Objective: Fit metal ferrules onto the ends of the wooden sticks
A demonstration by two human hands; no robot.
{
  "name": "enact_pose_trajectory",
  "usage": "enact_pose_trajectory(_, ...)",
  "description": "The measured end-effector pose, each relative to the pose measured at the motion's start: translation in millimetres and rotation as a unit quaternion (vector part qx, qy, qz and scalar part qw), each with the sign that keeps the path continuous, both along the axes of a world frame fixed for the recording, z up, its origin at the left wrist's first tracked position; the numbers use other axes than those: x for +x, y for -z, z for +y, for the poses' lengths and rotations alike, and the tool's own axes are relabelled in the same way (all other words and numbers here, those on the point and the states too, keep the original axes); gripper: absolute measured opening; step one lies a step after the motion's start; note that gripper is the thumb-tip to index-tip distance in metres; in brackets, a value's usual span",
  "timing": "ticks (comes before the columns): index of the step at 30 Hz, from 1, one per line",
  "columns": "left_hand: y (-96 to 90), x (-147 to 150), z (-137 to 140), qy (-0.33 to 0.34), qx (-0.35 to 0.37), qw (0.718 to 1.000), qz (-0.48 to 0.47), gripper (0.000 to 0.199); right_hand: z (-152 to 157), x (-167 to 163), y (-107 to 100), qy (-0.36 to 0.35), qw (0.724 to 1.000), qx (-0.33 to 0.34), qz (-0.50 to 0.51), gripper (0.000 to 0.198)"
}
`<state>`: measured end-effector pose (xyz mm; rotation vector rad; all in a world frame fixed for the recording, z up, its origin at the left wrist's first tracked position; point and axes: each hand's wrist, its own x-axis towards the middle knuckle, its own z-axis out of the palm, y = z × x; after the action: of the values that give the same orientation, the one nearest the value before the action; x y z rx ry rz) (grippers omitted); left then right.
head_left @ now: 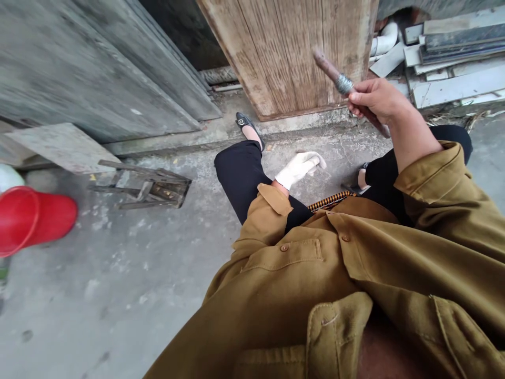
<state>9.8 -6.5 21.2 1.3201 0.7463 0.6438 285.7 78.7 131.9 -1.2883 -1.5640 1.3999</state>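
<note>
My right hand point(374, 100), bare, is closed round a brown stick point(326, 64) in front of the wooden panel. Silvery wire point(344, 84) is wound in a tight coil about the stick, just beyond my thumb and fingertips. The stick's lower end pokes out below my palm. My left hand point(299, 167) wears a white glove and is held over the ground between my knees. Its fingers are curled in with the thumb against them. Whether anything is inside that hand is hidden.
A planked wooden panel point(288, 52) stands ahead on a concrete ledge point(158, 141). At left are a small wooden stool point(158, 187) on its side, a red bucket point(51, 216) and a leaning board point(65, 145). Stacked boards point(460, 79) and a white pipe point(384, 39) lie at right.
</note>
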Motion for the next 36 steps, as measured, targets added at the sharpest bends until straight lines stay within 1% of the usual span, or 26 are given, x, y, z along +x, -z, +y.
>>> enact_pose_trajectory(1, -2.3, -1, -1, 0.008, -0.015, 1.000, -0.019, 0.061, 1, -4, 4, 0.020, 0.996, -0.001, -0.086, 0.023)
enact_pose_trajectory(2, -4.5, -2, -2, 0.018, -0.029, 0.999, -0.031, 0.063, 3, -9, 9, 0.021, 0.983, 0.002, -0.180, 0.022)
enact_pose_trajectory(3, -6.2, -3, -4, 0.027, -0.040, 0.998, -0.035, 0.064, 4, -14, 15, 0.006, 0.962, 0.010, -0.271, 0.017)
enact_pose_trajectory(5, -8.4, -6, -6, 0.043, -0.052, 0.997, -0.026, 0.065, 4, -26, 29, -0.068, 0.903, 0.026, -0.424, 0.006)
enact_pose_trajectory(6, -8.8, -7, -6, 0.047, -0.055, 0.997, -0.019, 0.065, 2, -32, 36, -0.125, 0.868, 0.022, -0.480, 0.009)
enact_pose_trajectory(7, -8.8, -8, -6, 0.048, -0.056, 0.997, -0.013, 0.065, -1, -39, 42, -0.197, 0.831, 0.003, -0.521, 0.011)
enact_pose_trajectory(9, -7.4, -10, -5, 0.029, -0.049, 0.998, -0.006, 0.066, -10, -50, 52, -0.350, 0.759, -0.078, -0.543, 0.011)
enact_pose_trajectory(10, -6.2, -11, -3, 0.012, -0.042, 0.999, -0.004, 0.065, -15, -54, 54, -0.412, 0.733, -0.122, -0.527, 0.010)
enact_pose_trajectory(11, -4.7, -12, -1, -0.010, -0.032, 0.999, -0.006, 0.065, -19, -57, 54, -0.459, 0.716, -0.158, -0.501, 0.009)
enact_pose_trajectory(12, -2.9, -13, 1, -0.035, -0.022, 0.999, -0.011, 0.064, -22, -59, 51, -0.490, 0.711, -0.183, -0.470, 0.009)
enact_pose_trajectory(13, -1.2, -15, 3, -0.061, -0.014, 0.998, -0.020, 0.063, -24, -59, 46, -0.509, 0.715, -0.195, -0.437, 0.012)
enact_pose_trajectory(15, 1.5, -17, 8, -0.107, -0.006, 0.993, -0.038, 0.059, -24, -55, 32, -0.529, 0.735, -0.194, -0.378, 0.023)
enact_pose_trajectory(17, 2.3, -18, 10, -0.152, -0.002, 0.988, -0.030, 0.054, -20, -44, 16, -0.529, 0.764, -0.176, -0.324, 0.033)
enact_pose_trajectory(18, 1.8, -17, 10, -0.169, -0.002, 0.985, -0.014, 0.051, -17, -37, 9, -0.512, 0.792, -0.156, -0.294, 0.036)
enact_pose_trajectory(20, 0.3, -13, 9, -0.181, -0.006, 0.983, 0.025, 0.044, -12, -23, -2, -0.436, 0.868, -0.103, -0.216, 0.038)
enact_pose_trajectory(22, -0.4, -7, 6, -0.159, -0.013, 0.986, 0.050, 0.039, -9, -11, -7, -0.338, 0.932, -0.056, -0.116, 0.041)
enact_pose_trajectory(23, 0.1, -3, 4, -0.137, -0.016, 0.989, 0.060, 0.037, -8, -7, -8, -0.290, 0.954, -0.040, -0.064, 0.041)
enact_pose_trajectory(25, 2.4, 4, 2, -0.087, -0.015, 0.993, 0.080, 0.035, -7, -3, -9, -0.194, 0.981, -0.020, 0.012, 0.033)
enact_pose_trajectory(26, 3.7, 6, 2, -0.064, -0.014, 0.994, 0.091, 0.033, -6, -3, -8, -0.141, 0.990, -0.014, 0.020, 0.026)
enact_pose_trajectory(27, 4.6, 8, 1, -0.043, -0.015, 0.994, 0.099, 0.032, -5, -4, -7, -0.087, 0.996, -0.009, 0.003, 0.020)
enact_pose_trajectory(29, 4.3, 8, 1, -0.009, -0.020, 0.995, 0.095, 0.034, -1, -7, -2, -0.008, 0.995, 0.003, -0.104, 0.014)
enact_pose_trajectory(30, 2.7, 7, 0, 0.004, -0.025, 0.996, 0.081, 0.038, 2, -8, 1, 0.012, 0.983, 0.015, -0.180, 0.012)
enact_pose_trajectory(31, 0.2, 5, -1, 0.017, -0.030, 0.997, 0.062, 0.043, 4, -10, 5, 0.018, 0.964, 0.030, -0.262, 0.009)
enact_pose_trajectory(32, -2.9, 3, -2, 0.030, -0.035, 0.998, 0.040, 0.050, 6, -13, 9, 0.013, 0.939, 0.047, -0.340, 0.008)
enact_pose_trajectory(34, -9.6, -1, -5, 0.049, -0.043, 0.998, 0.005, 0.061, 7, -20, 20, -0.026, 0.883, 0.070, -0.464, 0.016)
enact_pose_trajectory(36, -14.7, -6, -7, 0.038, -0.042, 0.998, -0.016, 0.067, 3, -31, 30, -0.098, 0.837, 0.061, -0.536, 0.020)
